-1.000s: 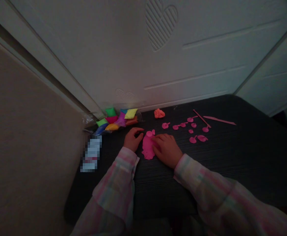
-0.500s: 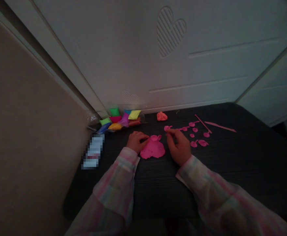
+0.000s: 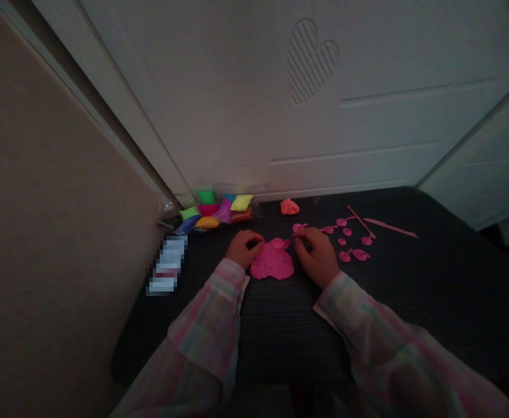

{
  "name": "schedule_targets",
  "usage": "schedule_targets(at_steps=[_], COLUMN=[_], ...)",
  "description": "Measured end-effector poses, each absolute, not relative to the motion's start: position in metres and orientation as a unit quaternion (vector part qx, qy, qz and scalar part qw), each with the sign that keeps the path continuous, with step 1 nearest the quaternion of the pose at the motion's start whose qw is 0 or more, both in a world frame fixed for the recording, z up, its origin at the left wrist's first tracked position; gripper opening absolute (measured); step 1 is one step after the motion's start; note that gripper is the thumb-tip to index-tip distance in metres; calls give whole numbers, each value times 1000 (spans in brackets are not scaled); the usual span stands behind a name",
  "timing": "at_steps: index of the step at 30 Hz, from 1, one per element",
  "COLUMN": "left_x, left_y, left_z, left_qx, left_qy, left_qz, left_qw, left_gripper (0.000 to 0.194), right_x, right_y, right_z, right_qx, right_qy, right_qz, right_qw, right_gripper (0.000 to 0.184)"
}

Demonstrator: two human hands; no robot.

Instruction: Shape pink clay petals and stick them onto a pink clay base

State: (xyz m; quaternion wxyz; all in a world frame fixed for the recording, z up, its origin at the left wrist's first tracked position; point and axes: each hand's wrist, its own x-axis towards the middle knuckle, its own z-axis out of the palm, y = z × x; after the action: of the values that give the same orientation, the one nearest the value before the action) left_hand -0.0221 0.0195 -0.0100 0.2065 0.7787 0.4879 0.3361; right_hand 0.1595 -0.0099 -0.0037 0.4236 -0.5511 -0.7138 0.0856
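Note:
A flat, uneven sheet of bright pink modelling clay point(image 3: 272, 266) lies on the dark table, with a small curled pink clay piece point(image 3: 281, 244) at its top edge. My left hand point(image 3: 242, 249) is curled at the sheet's upper left, thumb and fingers closed on its edge. To the right of the sheet, my right hand point(image 3: 318, 258) is in a pinch; what lies between its fingertips, if anything, is too small to make out. Just beyond those fingertips sits a small pink clay piece with a thin tail point(image 3: 298, 227).
Several small pink clay pieces point(image 3: 360, 254) lie to the right, near a thin pink stick point(image 3: 361, 222) and a flat pink tool point(image 3: 391, 227). An orange clay lump point(image 3: 289, 206) is at the back. Bagged coloured clay packets point(image 3: 208, 222) and a blurred-out rectangle point(image 3: 167, 265) are at left.
The view has shifted slightly. My right fingertips have drawn back a little from the small tailed clay piece. The left hand stays by the sheet's edge.

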Motion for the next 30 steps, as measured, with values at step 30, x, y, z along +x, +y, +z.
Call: schedule_targets(at_steps=[30], left_x=[-22], left_y=[8], left_z=[8], left_qx=[454], left_qy=[332], left_qz=[440], left_qw=[700], left_gripper=[23], right_x=[158], right_y=[-11], right_z=[-2], right_qx=[-518], right_qy=[-634], right_qz=[230], right_qw=[527], right_gripper=[15])
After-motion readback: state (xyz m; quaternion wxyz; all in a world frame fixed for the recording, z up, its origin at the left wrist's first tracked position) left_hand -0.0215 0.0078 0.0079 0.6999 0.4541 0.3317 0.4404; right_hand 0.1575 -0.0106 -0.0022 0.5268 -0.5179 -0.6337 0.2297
